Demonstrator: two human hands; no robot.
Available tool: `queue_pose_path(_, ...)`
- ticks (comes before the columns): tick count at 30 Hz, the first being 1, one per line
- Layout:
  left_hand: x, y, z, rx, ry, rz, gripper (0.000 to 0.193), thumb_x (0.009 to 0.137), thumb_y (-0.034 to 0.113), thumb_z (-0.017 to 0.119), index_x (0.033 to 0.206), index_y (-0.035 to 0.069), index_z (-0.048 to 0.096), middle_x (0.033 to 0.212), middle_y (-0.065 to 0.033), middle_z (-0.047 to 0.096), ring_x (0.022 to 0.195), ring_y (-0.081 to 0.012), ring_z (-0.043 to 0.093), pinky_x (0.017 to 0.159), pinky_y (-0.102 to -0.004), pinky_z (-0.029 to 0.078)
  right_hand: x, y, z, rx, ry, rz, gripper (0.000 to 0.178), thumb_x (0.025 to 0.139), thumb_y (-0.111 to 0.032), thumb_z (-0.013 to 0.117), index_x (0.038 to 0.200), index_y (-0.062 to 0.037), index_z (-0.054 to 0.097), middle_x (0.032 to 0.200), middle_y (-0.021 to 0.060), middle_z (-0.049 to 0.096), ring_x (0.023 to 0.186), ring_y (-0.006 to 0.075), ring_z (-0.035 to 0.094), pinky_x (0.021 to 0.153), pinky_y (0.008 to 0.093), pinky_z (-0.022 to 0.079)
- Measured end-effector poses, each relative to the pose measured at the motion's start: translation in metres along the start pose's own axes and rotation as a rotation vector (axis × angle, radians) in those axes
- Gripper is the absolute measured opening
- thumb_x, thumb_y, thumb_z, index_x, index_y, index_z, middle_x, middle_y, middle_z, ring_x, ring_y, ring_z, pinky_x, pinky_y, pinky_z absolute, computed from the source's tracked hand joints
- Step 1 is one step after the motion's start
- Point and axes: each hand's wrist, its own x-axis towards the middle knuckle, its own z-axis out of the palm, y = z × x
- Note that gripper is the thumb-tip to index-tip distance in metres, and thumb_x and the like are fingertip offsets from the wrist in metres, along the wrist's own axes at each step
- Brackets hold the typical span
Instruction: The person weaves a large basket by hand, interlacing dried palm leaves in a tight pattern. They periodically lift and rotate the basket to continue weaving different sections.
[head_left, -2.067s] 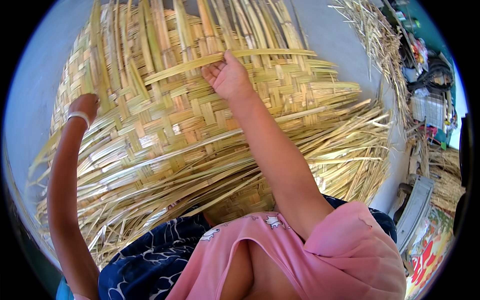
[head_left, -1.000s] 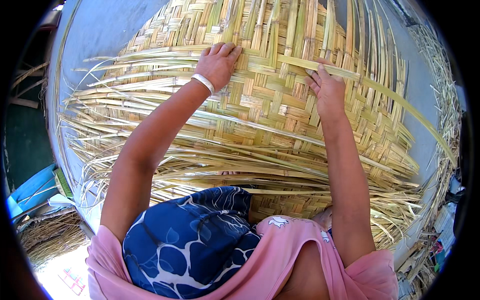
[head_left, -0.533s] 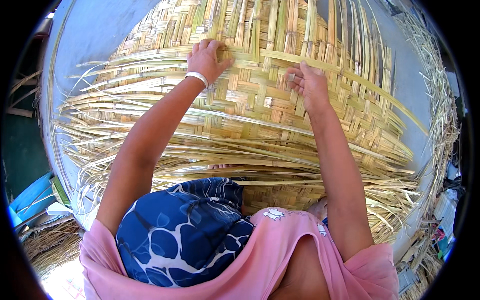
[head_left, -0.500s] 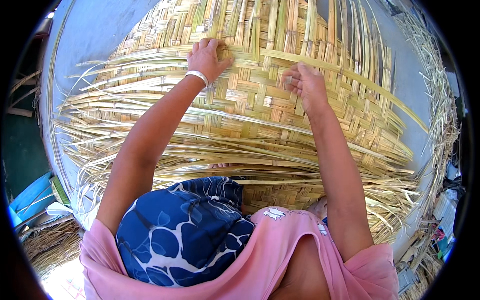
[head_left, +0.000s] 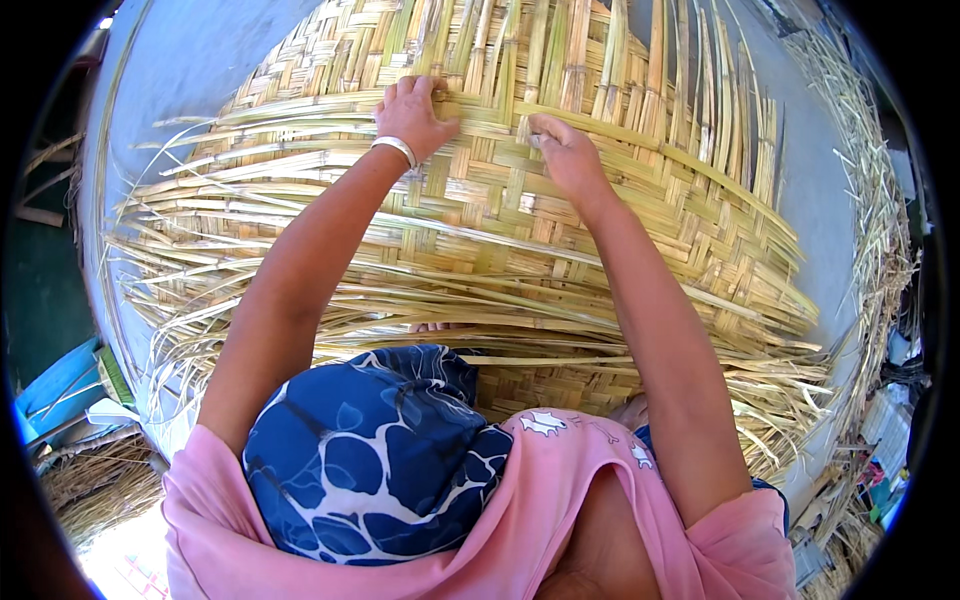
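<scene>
Pale green strip (head_left: 665,150) lies crosswise on the woven mat (head_left: 500,205), inner end just right of the mat's middle, tail bending down toward the mat's right edge. Lengthwise strips (head_left: 655,75) fan out from the mat's far part, the crosswise strip lying near their base.

Risks, as I judge them: the strip's long tail looks largely unsupported by the weave, so a sideways knock could swing it out of line. Pressing it home unevenly might leave a gap against the rows on the mat's near side. The lengthwise strips look springy; if crowded together, one could be caught on the wrong side. A hard bend may split a strip at a node.

Left hand (head_left: 408,110): palm down on the mat, left of the strip's inner end, fingers spread and thumb out; relaxed, gripping nothing that I can make out. Right hand (head_left: 568,155): at the strip's inner end, wrist low, fingers curled, thumb side against the strip's near edge. Whether it pinches the strip, cannot tell. Both forearms reach over the mat's near side, elbows wide.

Farther out: loose strip ends (head_left: 200,240) fraying past the mat's left edge; straw litter (head_left: 870,190) beyond its right.
</scene>
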Motion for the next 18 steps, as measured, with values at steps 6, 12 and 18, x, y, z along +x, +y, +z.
queue_pose_path(6,0.006,0.011,-0.004,0.082,0.08,0.198,0.036,0.075,0.027,0.062,0.11,0.017,0.059,0.115,-0.0073,0.054,0.113,-0.0265,0.047,0.096,-0.0453,0.036,0.012,-0.003,-0.004,-0.137,0.015,-0.016,0.03,0.085,-0.017,0.053,0.112,-0.0031,0.06,0.109,0.0137,0.064,0.102,0.0265,0.06,0.088,0.0338,0.045)
queue_pose_path(12,0.061,0.029,0.002,-0.278,-0.062,0.284,0.032,0.079,0.026,0.06,0.106,0.009,0.065,0.101,-0.013,0.065,0.095,-0.0286,0.06,0.088,-0.0394,0.045,0.024,-0.047,0.016,-0.651,0.044,0.11,0.029,0.08,-0.032,0.062,0.094,-0.0063,0.063,0.094,0.0121,0.065,0.089,0.0301,0.062,0.076,0.0413,0.049)
queue_pose_path(18,0.108,0.047,0.016,-0.15,-0.161,0.26,0.035,0.078,0.024,0.058,0.108,0.008,0.066,0.096,-0.0156,0.067,0.087,-0.0325,0.064,0.082,-0.0382,0.05,0.034,-0.049,0.024,-0.721,0.044,0.242,0.029,0.077,-0.033,0.063,0.094,-0.0089,0.063,0.096,0.0119,0.066,0.091,0.0294,0.063,0.076,0.0416,0.05)
